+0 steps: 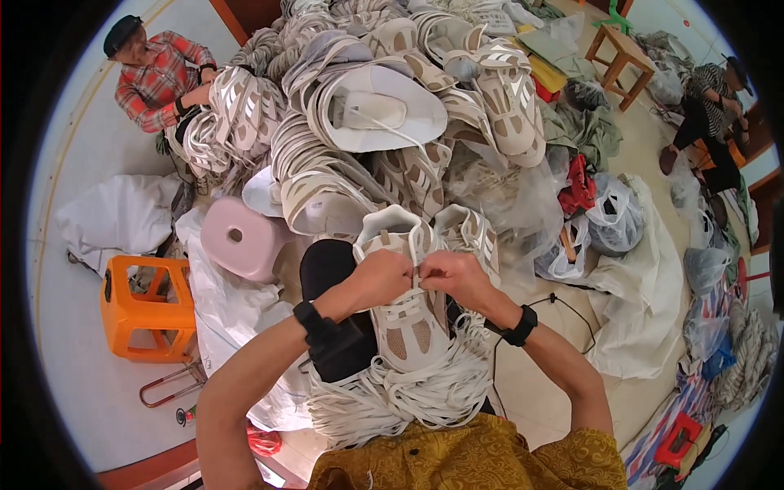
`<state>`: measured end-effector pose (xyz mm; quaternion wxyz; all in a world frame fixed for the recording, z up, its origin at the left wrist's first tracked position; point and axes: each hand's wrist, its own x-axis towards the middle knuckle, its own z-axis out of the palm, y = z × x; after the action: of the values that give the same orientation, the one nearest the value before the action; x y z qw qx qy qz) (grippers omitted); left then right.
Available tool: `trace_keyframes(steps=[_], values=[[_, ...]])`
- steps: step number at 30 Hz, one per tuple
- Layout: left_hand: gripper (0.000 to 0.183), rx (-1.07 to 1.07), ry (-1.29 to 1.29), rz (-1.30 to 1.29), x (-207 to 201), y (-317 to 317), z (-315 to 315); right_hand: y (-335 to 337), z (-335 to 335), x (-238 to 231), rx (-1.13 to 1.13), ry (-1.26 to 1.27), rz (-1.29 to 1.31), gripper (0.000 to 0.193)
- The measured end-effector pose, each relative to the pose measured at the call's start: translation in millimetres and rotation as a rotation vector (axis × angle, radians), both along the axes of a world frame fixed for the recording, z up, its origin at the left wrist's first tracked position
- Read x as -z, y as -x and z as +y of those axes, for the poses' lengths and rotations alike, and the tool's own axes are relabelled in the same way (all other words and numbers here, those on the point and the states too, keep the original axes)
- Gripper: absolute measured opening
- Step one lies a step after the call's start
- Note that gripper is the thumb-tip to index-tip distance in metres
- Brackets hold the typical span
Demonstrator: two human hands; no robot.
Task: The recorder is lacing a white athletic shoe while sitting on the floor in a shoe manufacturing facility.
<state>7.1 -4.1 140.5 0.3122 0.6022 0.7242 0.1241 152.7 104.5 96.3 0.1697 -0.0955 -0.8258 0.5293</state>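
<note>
A beige and white sneaker upper (pixel 406 336) lies in front of me with its toe toward my body and its collar pointing away. White laces cross its lower eyelet rows. My left hand (pixel 382 276) is closed in a pinch at the left side of the lacing, and my right hand (pixel 454 274) pinches close beside it at the right side. Both appear to grip the shoelace, whose ends are hidden by the fingers. A thick bundle of loose white shoelaces (pixel 392 402) rests across my lap under the toe. Just beyond my right hand sits another sneaker upper (pixel 472 233).
A tall heap of stacked shoe uppers (pixel 331 175) rises ahead. To the left stand a pink stool (pixel 245 243) and an orange stool (pixel 155 339). Plastic bags (pixel 614 216) lie at right, near a black cable (pixel 590 322). Two other people sit farther off.
</note>
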Motion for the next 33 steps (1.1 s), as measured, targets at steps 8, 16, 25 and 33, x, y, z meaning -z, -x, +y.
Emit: trace_keyframes(steps=[8,16,25,33], values=[[0.009,-0.680,0.050,-1.034,-94,-2,-84,-9,-13,-18,-0.011,-0.106,0.207,0.015],[0.017,-0.730,-0.435,-1.451,-91,-19,-87,14,-59,-51,-0.219,-0.351,0.396,0.014],[0.012,-1.007,-1.271,-1.530,-23,171,-284,-143,231,-46,0.381,0.876,0.619,0.024],[0.013,-1.286,-1.407,-1.083,-10,258,-414,-250,356,-46,0.558,0.803,0.650,0.021]])
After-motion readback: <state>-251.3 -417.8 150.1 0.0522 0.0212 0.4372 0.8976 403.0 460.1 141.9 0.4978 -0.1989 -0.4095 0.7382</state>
